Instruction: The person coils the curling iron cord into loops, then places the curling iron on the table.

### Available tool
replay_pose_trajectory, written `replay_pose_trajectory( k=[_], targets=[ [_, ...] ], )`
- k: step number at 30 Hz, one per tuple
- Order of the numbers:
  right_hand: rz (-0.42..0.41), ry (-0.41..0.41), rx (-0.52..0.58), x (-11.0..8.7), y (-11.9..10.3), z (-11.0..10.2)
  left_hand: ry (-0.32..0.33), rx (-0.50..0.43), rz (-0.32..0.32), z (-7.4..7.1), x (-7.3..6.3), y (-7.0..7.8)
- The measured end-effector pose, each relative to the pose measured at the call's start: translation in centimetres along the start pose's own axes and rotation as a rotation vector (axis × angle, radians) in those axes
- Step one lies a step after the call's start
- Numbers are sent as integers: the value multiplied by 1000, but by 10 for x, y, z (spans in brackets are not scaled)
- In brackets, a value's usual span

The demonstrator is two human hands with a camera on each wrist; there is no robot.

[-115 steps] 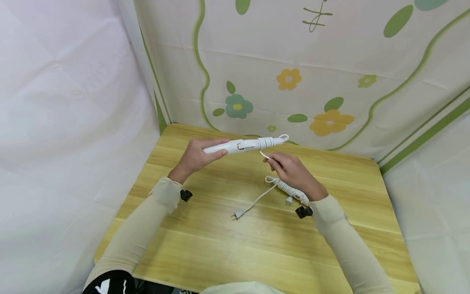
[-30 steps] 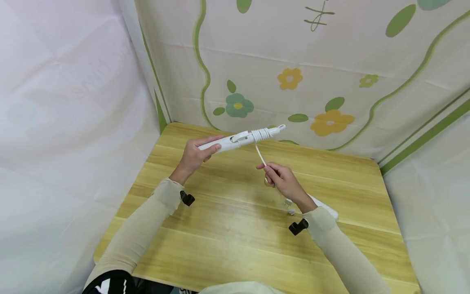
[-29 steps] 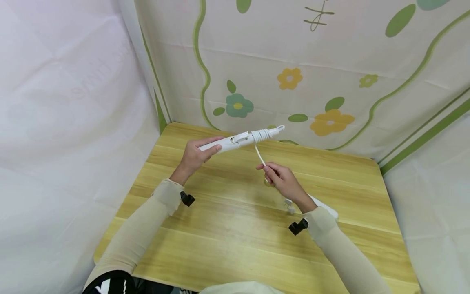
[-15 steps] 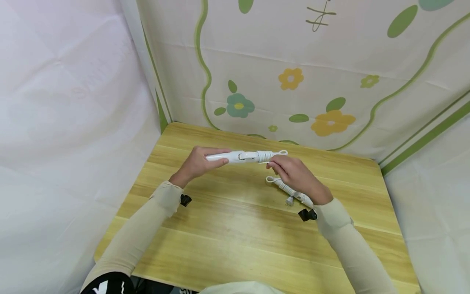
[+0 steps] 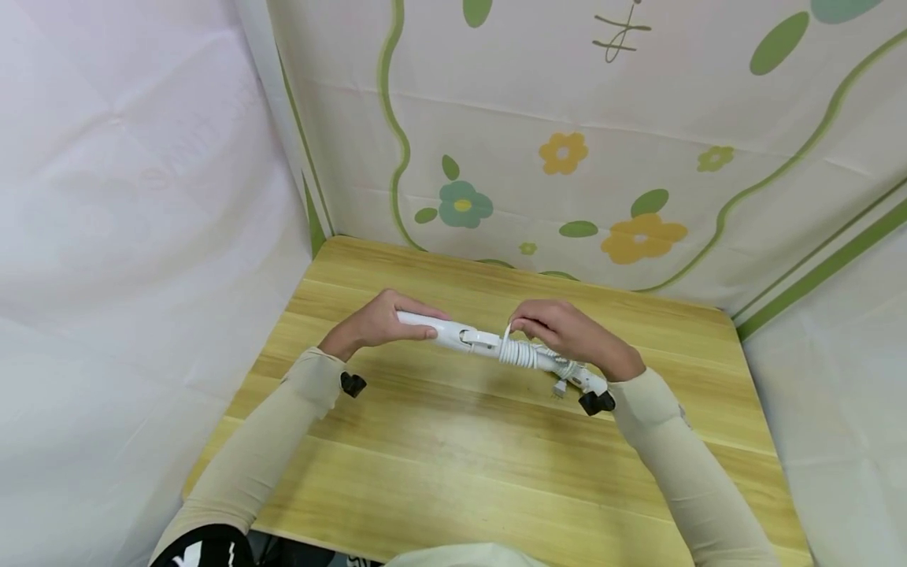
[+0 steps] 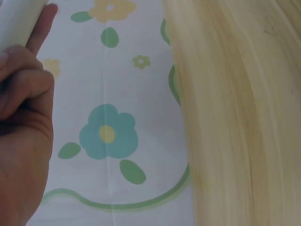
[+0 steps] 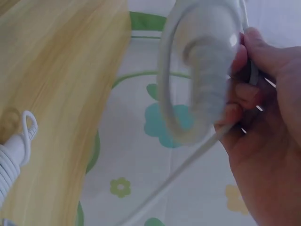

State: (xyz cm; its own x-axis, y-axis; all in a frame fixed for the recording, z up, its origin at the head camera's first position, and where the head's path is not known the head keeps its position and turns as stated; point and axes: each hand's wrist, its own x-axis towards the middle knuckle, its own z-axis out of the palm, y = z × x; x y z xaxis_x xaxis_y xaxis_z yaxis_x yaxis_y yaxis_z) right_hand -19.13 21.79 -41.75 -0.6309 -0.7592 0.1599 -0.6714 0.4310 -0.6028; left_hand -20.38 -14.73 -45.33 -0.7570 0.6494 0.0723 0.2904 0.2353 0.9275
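Note:
My left hand grips a white curling iron by its barrel end, holding it above the table, sloping down to the right. White power cord is coiled in several turns round the handle. My right hand, just above those coils, pinches the cord between thumb and fingers. In the right wrist view the loose cord end trails below the fingers, and the handle's tail is blurred. Only part of the white barrel shows in the left wrist view, with fingers curled round it.
A second white curling iron, its cord wound up, lies on the wooden table behind the held one, partly hidden. Its plug rests beside it. Patterned white cloth stands along the back edge, with plain white cloth at the sides.
Held earlier pointing up to the right, the curling iron has come down and now slopes down rightward. My right hand has carried the cord from below the handle round to above it.

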Motion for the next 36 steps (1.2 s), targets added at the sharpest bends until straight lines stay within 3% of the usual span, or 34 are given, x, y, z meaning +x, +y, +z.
replay_pose_trajectory(
  k=[4, 8, 14, 17, 19, 22, 26, 28, 36],
  targets=[
    [10, -66, 142, -1, 3, 2, -55, -74, 22, -1, -1, -1],
    [-4, -52, 269, -1, 6, 5, -40, -165, 4, 1, -1, -2],
    [54, 68, 507, 1, 5, 18, 31, -277, 24, 7, 1, -5],
    [-1, 175, 722, 3, -2, 31, 68, -310, 48, 10, 2, -7],
    [-38, 248, 765, 3, -7, 39, 94, -322, 49, 13, 3, -8],
    [13, 318, 756, 3, -12, 49, 132, -315, 47, 16, 4, -10],
    [180, 363, 731, 1, -7, 58, 172, -290, 37, 18, 6, -10],
    [221, 383, 724, 1, -1, 63, 191, -277, 27, 20, 7, -10],
    [257, 458, 675, 3, 17, 76, 332, -266, 15, 18, 12, -9]
  ],
)
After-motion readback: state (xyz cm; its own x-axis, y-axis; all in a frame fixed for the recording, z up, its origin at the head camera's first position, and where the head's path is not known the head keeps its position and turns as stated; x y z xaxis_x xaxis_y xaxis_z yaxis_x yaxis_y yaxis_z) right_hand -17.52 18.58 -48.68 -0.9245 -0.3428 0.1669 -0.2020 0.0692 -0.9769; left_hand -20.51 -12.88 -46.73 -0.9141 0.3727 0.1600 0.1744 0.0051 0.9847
